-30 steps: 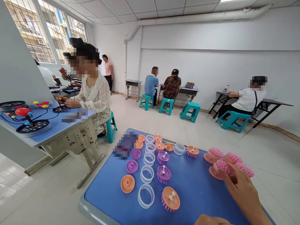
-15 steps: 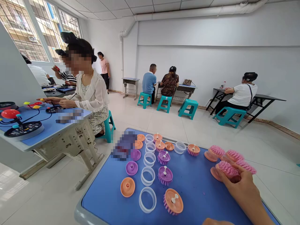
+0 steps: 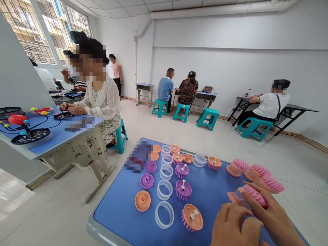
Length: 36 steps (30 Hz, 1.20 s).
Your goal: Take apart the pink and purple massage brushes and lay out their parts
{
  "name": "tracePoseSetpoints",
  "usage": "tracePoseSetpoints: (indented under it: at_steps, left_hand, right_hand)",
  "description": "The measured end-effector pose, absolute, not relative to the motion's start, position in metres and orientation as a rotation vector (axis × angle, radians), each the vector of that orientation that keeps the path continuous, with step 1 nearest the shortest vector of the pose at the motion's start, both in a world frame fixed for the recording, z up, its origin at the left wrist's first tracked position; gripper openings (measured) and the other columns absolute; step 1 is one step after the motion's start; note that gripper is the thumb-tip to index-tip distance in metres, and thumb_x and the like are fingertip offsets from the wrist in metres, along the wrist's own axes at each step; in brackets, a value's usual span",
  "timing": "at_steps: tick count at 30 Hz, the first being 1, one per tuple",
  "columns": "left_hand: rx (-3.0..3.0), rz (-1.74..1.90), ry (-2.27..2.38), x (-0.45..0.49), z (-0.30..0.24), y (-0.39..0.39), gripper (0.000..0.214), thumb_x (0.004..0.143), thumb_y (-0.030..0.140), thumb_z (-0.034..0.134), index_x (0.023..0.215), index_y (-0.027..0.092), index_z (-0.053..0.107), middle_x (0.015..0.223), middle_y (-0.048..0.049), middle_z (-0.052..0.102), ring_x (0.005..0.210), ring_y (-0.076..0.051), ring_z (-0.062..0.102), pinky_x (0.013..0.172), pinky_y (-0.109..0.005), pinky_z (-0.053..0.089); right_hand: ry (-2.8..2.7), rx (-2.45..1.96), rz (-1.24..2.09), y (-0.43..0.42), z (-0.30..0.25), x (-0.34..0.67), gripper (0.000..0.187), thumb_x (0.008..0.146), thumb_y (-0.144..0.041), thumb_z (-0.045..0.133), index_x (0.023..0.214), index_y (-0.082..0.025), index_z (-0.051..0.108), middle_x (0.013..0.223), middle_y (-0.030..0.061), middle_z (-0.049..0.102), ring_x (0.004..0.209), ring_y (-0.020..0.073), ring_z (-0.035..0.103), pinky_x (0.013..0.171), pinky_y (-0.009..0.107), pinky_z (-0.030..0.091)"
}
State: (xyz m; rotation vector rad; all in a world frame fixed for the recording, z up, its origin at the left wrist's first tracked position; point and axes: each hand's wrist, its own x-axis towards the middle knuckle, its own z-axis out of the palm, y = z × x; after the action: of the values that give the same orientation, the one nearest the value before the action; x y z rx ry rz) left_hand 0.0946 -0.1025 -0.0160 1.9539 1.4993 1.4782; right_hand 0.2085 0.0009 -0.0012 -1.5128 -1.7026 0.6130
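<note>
Both bare hands of the person work at the near right corner of the blue counter (image 3: pixel 123 218). The right hand (image 3: pixel 275 220) lies over a pink bristled brush (image 3: pixel 253 195), with its back turned up and its wrist coming in from the near right edge. Its fingers (image 3: pixel 256 193) are bent down and clasp the bristles, so this brush is held and raised a little from the counter. The left hand (image 3: pixel 232 225) stands just beside it on the near side, curled, and touches a clear plastic ring (image 3: pixel 239 198) that sits at the brush's left end. Its fingers (image 3: pixel 237 213) are closed toward the ring, but I cannot tell if they really grip it. Just far of the hands lie three more pink brushes (image 3: pixel 260 170), near the right edge of the counter. To the left, in loose rows, are orange discs with white pegs (image 3: pixel 192 217), purple bristled pieces (image 3: pixel 183 190), flat orange and purple discs (image 3: pixel 142 200) and more clear rings (image 3: pixel 164 214) — one blurred object (image 3: pixel 138 157) sits at the far left corner. Further left, a seated co-worker (image 3: pixel 101 99) has both hands at another desk (image 3: pixel 64 150) — there stands a toy with a red ball (image 3: pixel 17 119).
</note>
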Motion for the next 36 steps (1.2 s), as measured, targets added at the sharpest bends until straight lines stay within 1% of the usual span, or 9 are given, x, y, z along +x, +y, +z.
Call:
tracePoseSetpoints:
  at_steps: [4,6,9,12,16,21,25,31,36]
  left_hand:
    - [1.917,1.586,1.5,0.094,-0.017,-0.099,0.054,0.067,0.024,0.064,0.118,0.022,0.044,0.122,-0.0111,0.048,0.114,-0.03,0.042,0.095,-0.049,0.041]
    - [1.908,1.642,1.497,0.096,-0.02,-0.095,0.06,0.065,0.025,0.066,0.12,0.021,0.041,0.124,-0.0118,0.047,0.114,-0.03,0.042,0.096,-0.048,0.04]
    - [1.905,1.652,1.462,0.096,-0.022,-0.093,0.059,0.067,0.024,0.064,0.12,0.018,0.04,0.121,-0.0125,0.05,0.107,-0.027,0.047,0.091,-0.044,0.044]
    - [1.896,1.567,1.453,0.093,-0.02,-0.093,0.048,0.072,0.02,0.058,0.117,0.018,0.042,0.115,-0.0116,0.053,0.1,-0.025,0.051,0.085,-0.043,0.047]
    - [1.831,1.424,1.457,0.089,-0.017,-0.092,0.05,0.069,0.019,0.06,0.116,0.017,0.042,0.117,-0.0121,0.051,0.104,-0.027,0.05,0.087,-0.047,0.045]
    - [1.788,1.279,1.494,0.089,-0.019,-0.089,0.054,0.067,0.026,0.066,0.115,0.016,0.044,0.115,-0.0127,0.052,0.102,-0.029,0.051,0.085,-0.046,0.047]
    - [1.82,1.296,1.487,0.087,-0.017,-0.09,0.044,0.073,0.031,0.06,0.111,0.016,0.047,0.107,-0.0109,0.056,0.098,-0.026,0.053,0.084,-0.043,0.048]
    - [1.751,1.305,1.489,0.081,-0.009,-0.093,0.044,0.074,0.036,0.059,0.111,0.015,0.049,0.105,-0.0109,0.055,0.091,-0.024,0.057,0.078,-0.04,0.051]
    - [1.922,1.414,1.366,0.077,-0.008,-0.093,0.047,0.069,0.026,0.064,0.114,0.02,0.051,0.112,-0.0094,0.052,0.092,-0.022,0.056,0.079,-0.035,0.05]
  right_hand:
    - [-1.537,-1.379,1.099,-0.013,0.004,0.204,0.033,0.075,-0.053,0.05,0.091,-0.024,0.054,0.06,0.0032,0.06,0.05,0.0218,0.055,0.044,0.033,0.047]
    - [-1.459,-1.326,1.281,-0.02,0.008,0.201,0.03,0.074,-0.052,0.052,0.088,-0.026,0.052,0.057,0.0012,0.058,0.044,0.0185,0.05,0.039,0.03,0.044]
    - [-1.481,-1.304,1.39,-0.029,0.011,0.197,0.035,0.067,-0.056,0.058,0.083,-0.025,0.054,0.063,0.002,0.061,0.048,0.0194,0.055,0.042,0.029,0.047]
    - [-1.563,-1.314,1.401,-0.034,0.011,0.196,0.044,0.06,-0.061,0.061,0.082,-0.024,0.058,0.068,0.0037,0.064,0.064,0.0247,0.063,0.056,0.032,0.053]
    - [-1.488,-1.3,1.513,-0.037,0.014,0.193,0.046,0.066,-0.06,0.055,0.095,-0.025,0.055,0.08,0.0069,0.067,0.075,0.0278,0.065,0.067,0.038,0.053]
    - [-1.429,-1.288,1.614,-0.04,0.022,0.192,0.04,0.071,-0.059,0.051,0.093,-0.025,0.055,0.06,0.002,0.061,0.053,0.0212,0.06,0.053,0.034,0.051]
    - [-1.469,-1.334,1.556,-0.041,0.024,0.194,0.041,0.066,-0.059,0.057,0.085,-0.023,0.058,0.055,-0.0001,0.058,0.04,0.0141,0.048,0.036,0.024,0.038]
    - [-1.474,-1.36,1.554,-0.045,0.03,0.191,0.047,0.066,-0.065,0.055,0.08,-0.02,0.057,0.046,-0.0025,0.053,0.036,0.0106,0.041,0.036,0.022,0.032]
    - [-1.466,-1.346,1.515,-0.048,0.035,0.193,0.049,0.07,-0.066,0.048,0.082,-0.02,0.058,0.047,-0.002,0.052,0.037,0.0115,0.043,0.035,0.022,0.032]
